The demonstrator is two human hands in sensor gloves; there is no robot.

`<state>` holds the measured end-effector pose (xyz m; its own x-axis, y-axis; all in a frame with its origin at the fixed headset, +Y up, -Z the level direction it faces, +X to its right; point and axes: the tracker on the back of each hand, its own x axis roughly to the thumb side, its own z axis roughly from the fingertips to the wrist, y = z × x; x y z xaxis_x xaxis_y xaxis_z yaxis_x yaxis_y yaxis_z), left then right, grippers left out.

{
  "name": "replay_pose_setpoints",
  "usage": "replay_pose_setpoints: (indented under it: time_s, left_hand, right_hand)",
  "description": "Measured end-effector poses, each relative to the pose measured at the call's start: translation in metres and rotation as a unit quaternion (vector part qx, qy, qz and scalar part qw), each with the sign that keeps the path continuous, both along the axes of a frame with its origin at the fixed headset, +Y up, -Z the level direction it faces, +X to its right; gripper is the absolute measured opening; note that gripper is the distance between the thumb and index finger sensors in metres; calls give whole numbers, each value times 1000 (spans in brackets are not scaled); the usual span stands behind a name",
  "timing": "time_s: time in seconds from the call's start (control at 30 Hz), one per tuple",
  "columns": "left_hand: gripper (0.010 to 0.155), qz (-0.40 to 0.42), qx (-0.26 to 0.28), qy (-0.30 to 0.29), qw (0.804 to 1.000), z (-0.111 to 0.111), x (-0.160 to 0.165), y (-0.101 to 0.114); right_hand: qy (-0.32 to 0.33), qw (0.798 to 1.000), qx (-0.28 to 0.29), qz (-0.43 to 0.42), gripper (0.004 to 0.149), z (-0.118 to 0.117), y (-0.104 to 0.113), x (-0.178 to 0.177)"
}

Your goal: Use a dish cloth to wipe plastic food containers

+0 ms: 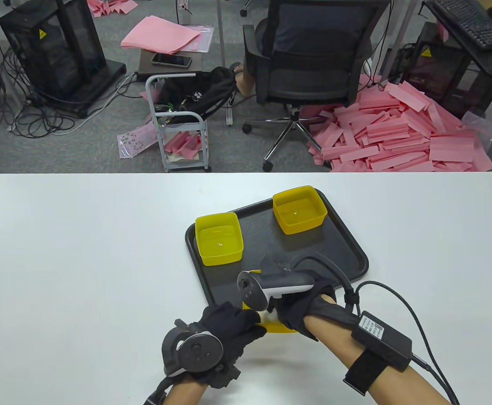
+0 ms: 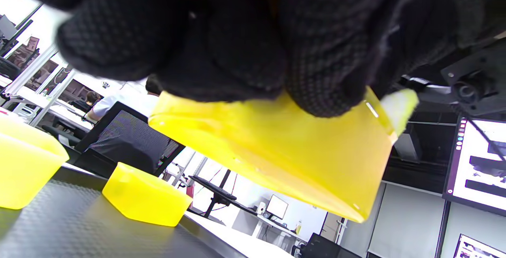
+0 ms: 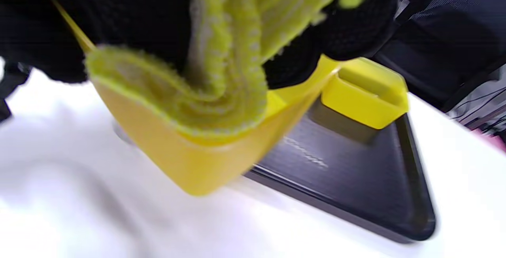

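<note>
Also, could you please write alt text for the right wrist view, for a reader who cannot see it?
A black-gloved right hand presses a bunched yellow-green dish cloth into a yellow plastic container held tilted above a white table. Behind it, another yellow container sits on a black tray.

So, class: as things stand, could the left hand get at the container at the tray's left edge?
Probably not yet. The way to the left container looks free, with nothing between, but the left hand already grips a third container while the right hand works a cloth in it.
</note>
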<state>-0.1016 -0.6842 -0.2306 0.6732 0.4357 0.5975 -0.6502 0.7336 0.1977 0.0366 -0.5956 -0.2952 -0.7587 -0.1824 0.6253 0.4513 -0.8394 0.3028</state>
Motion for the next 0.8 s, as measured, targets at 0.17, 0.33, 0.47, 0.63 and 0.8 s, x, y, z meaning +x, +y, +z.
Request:
replay_pose_setpoints:
  time_s: [0.17,0.33,0.47,0.63,0.8]
  left_hand:
    - [43,16,11,4,1000,4,-1,5]
    - [43,14,16,-1,1000,5,0,7]
    - [43,1,20,-6,1000,6,4,5]
    - [44,-8,20,5,1000,6,4,3]
    - [44,10,16,16,1000,2,-2,2]
  right_hand:
    - [-11,999,12,-49,47,-6,7,-4]
    - [-7,995,80,-65,48,-8,12,-18]
    - [13,987,155,-41,49,-6,12,-33]
    - [34,970,242,16,49,-8,4,-38]
    - [51,958,276,53,47,-12,-1,-23]
